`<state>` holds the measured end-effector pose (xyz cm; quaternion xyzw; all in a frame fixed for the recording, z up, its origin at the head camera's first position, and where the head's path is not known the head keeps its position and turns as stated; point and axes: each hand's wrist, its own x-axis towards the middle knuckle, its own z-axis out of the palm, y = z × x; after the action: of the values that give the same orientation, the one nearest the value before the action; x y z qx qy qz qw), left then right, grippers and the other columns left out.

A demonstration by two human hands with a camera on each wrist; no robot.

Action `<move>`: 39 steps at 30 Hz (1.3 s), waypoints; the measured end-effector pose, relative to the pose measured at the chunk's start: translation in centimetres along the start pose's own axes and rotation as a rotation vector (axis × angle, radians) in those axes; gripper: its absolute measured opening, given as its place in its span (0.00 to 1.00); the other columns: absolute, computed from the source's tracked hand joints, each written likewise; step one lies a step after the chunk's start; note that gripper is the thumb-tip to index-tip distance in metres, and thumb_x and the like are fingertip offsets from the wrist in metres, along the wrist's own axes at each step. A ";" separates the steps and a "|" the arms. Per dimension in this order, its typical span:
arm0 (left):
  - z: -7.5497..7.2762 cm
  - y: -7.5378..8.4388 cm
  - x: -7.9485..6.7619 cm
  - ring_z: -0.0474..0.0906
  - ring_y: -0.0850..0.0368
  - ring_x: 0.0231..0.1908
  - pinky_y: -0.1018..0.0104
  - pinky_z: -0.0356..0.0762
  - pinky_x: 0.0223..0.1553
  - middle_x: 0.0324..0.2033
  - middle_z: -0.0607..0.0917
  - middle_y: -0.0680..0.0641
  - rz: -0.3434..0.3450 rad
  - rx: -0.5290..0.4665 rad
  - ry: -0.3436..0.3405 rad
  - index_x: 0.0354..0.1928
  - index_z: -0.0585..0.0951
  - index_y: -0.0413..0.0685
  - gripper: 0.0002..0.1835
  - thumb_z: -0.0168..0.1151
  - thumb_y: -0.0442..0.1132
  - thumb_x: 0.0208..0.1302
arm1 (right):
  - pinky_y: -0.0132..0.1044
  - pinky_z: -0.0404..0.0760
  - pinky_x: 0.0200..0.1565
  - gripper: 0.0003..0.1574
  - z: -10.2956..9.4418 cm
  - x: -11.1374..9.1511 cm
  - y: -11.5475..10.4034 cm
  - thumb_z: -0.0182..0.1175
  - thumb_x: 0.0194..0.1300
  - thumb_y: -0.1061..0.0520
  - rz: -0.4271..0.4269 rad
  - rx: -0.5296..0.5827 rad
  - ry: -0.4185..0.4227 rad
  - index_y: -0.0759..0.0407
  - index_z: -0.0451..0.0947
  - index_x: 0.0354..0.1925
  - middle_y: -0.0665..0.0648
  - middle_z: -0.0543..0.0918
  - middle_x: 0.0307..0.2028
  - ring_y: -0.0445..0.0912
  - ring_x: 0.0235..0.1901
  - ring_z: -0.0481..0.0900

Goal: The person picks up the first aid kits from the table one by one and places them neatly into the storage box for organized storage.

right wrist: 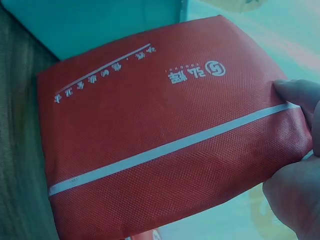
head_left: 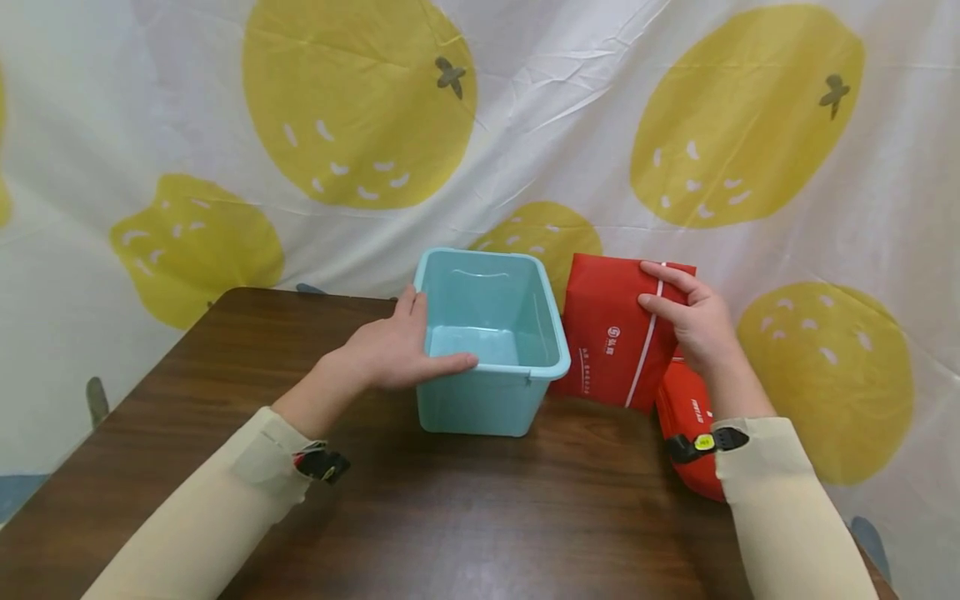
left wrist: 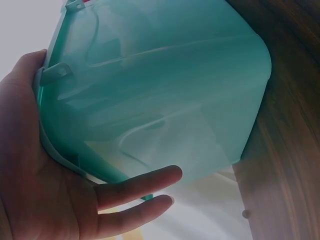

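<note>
A light-blue plastic bin [head_left: 480, 404] stands on the table, its open top showing a bare inside. My left hand [head_left: 393, 346] rests against its near-left corner, thumb along the front rim. In the left wrist view, two straight fingers [left wrist: 145, 182] extend beside the bin wall [left wrist: 165, 90]. My right hand [head_left: 693, 321] pinches the upper right edge of a flat red fabric pouch [head_left: 603, 333] with a white stripe and white lettering. That pouch [right wrist: 130, 115] hangs tilted just right of the bin. Some right-hand fingers are hidden behind it.
A red first aid bag [head_left: 686, 400] lies on the table, partly hidden by the right wrist and the pouch. The dark wooden table [head_left: 480, 517] ends at the back against a white curtain [head_left: 547, 125] printed with yellow fruit.
</note>
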<state>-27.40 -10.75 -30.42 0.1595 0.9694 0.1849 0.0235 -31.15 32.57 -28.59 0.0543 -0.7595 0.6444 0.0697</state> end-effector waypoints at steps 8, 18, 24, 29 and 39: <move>-0.1 -0.1 0.1 0.84 0.36 0.61 0.42 0.85 0.57 0.89 0.41 0.39 0.003 -0.011 -0.010 0.89 0.39 0.41 0.75 0.53 0.88 0.60 | 0.32 0.91 0.45 0.37 -0.4 -0.4 -2.2 0.75 0.72 0.52 -0.078 0.076 0.049 0.45 0.79 0.76 0.47 0.78 0.62 0.41 0.53 0.85; 0.0 0.0 0.1 0.84 0.35 0.61 0.42 0.84 0.57 0.89 0.43 0.38 0.002 0.004 -0.001 0.89 0.40 0.40 0.75 0.52 0.88 0.60 | 0.32 0.91 0.45 0.33 -1.1 -0.8 -4.7 0.74 0.71 0.61 -0.186 0.191 0.058 0.51 0.83 0.72 0.50 0.79 0.62 0.43 0.52 0.86; 0.1 0.0 0.1 0.84 0.35 0.62 0.41 0.84 0.57 0.89 0.42 0.38 -0.002 0.003 -0.003 0.89 0.40 0.40 0.75 0.53 0.88 0.60 | 0.33 0.91 0.45 0.29 -1.4 -0.8 -6.6 0.71 0.71 0.69 -0.325 0.305 0.087 0.58 0.85 0.68 0.54 0.82 0.60 0.44 0.50 0.88; 0.1 0.0 0.0 0.83 0.35 0.63 0.41 0.84 0.58 0.89 0.41 0.38 -0.003 -0.006 -0.010 0.89 0.39 0.40 0.75 0.53 0.88 0.61 | 0.34 0.92 0.45 0.30 -1.6 -0.7 -8.2 0.73 0.69 0.69 -0.351 0.368 0.122 0.60 0.85 0.68 0.54 0.81 0.61 0.45 0.51 0.88; 0.1 0.0 0.1 0.83 0.34 0.64 0.41 0.84 0.59 0.89 0.41 0.38 -0.002 -0.002 -0.006 0.89 0.40 0.40 0.75 0.53 0.88 0.61 | 0.34 0.91 0.44 0.29 -0.6 0.0 -11.4 0.78 0.64 0.66 -0.418 0.407 0.214 0.63 0.87 0.64 0.56 0.83 0.59 0.48 0.51 0.87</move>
<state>-27.50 -10.66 -30.54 0.1590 0.9694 0.1854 0.0267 -29.14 31.31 -17.45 0.1540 -0.5758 0.7570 0.2679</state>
